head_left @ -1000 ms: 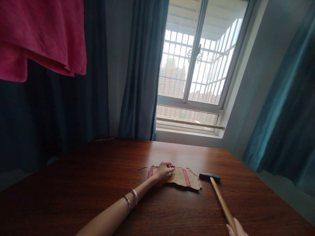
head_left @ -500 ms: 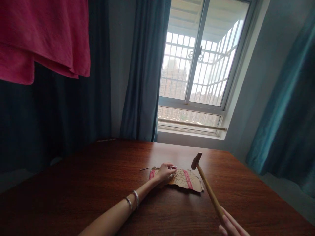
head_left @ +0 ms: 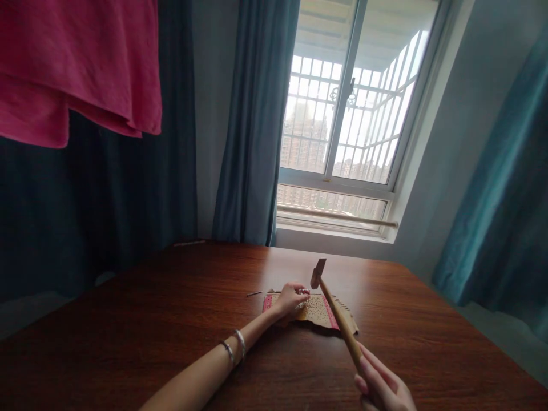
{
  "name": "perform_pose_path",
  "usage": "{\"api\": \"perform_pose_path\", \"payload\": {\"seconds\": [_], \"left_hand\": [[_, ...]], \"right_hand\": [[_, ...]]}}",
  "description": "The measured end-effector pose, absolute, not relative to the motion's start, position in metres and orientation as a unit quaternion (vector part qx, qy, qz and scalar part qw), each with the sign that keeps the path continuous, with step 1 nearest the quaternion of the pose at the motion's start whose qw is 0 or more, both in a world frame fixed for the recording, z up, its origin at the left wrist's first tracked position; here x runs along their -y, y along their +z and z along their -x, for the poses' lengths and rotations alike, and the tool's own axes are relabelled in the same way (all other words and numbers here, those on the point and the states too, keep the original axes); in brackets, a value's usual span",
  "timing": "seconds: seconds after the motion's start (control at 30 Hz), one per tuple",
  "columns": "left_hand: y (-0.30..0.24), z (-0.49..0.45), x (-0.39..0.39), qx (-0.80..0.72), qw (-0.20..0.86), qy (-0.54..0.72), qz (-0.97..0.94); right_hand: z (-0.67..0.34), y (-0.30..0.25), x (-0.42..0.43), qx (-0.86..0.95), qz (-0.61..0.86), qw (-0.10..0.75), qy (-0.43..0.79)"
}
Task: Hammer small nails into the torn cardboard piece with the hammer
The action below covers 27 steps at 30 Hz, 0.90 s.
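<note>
My right hand [head_left: 382, 381] is wrapped round the wooden handle of a hammer [head_left: 341, 319]. The hammer's head is raised over the table, just right of my left hand [head_left: 292, 299]. A torn piece of cardboard [head_left: 317, 311], with pink bands and many small dark holes or dots, lies flat beneath both. My left hand rests over its left part, fingers bent together at something small and shiny that I cannot make out. Two silver bangles circle the left wrist. A small thin metal piece, like a nail [head_left: 254, 293], lies left of the cardboard.
The brown wooden table [head_left: 141, 325] runs back to a barred window [head_left: 342, 114]. Blue curtains [head_left: 248, 131] hang beside it, and a pink cloth [head_left: 85, 68] hangs at the upper left. A thin rod [head_left: 338, 215] crosses the window's lower part.
The hammer and my right hand have moved left, bringing the hammer's head closer to my left hand. The left hand keeps its place on the cardboard.
</note>
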State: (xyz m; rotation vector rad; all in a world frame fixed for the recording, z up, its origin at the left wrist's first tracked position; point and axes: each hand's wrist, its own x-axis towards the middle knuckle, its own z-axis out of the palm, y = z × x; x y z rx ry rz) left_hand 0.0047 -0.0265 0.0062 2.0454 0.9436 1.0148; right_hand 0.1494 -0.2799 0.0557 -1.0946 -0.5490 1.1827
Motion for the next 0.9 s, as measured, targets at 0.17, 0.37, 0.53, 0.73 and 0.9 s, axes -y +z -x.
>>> {"api": "perform_pose_path", "payload": {"seconds": [0.17, 0.37, 0.53, 0.73, 0.9], "left_hand": [[0.009, -0.004, 0.029, -0.360, 0.336, 0.384, -0.781], [0.010, -0.004, 0.029, -0.366, 0.341, 0.383, -0.777], [0.008, -0.004, 0.027, -0.358, 0.339, 0.385, -0.780], [0.009, -0.004, 0.028, -0.357, 0.339, 0.379, -0.784], [0.013, -0.003, 0.031, -0.356, 0.335, 0.375, -0.787]], "right_hand": [[-0.148, 0.055, 0.278, 0.247, 0.494, 0.653, 0.518], [-0.148, 0.058, 0.279, 0.248, 0.482, 0.650, 0.532], [-0.146, 0.058, 0.279, 0.256, 0.487, 0.643, 0.533], [-0.140, 0.054, 0.278, 0.244, 0.489, 0.652, 0.526], [-0.136, 0.058, 0.278, 0.245, 0.493, 0.657, 0.514]]}}
